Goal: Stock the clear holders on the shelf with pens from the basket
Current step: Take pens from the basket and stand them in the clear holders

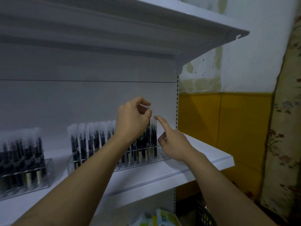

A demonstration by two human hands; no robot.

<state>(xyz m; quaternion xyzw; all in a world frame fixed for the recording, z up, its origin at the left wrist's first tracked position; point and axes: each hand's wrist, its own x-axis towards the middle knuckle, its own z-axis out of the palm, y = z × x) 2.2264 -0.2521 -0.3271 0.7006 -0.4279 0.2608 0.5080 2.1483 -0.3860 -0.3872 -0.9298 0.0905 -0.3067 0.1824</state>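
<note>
White shop shelf (203,154) beneath a low upper shelf (179,30). Far left, full clear holder (48,175); centre, second holder (70,165) crowded with dark pens (83,144). Above its right end, left hand (132,118) pinching a frosted-capped pen (153,128); right hand (172,144) gripping nothing, forefinger stretched to the pen. Tip possibly slotted, too blurred to tell. Risk: tilted entry toppling the dark pens. Free shelf room rightward, front edge close. Dark basket (205,214) below right.

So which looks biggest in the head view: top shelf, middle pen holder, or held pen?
1. Top shelf.
2. Middle pen holder.
3. Held pen, pinched by the left hand, mostly hidden.
</note>
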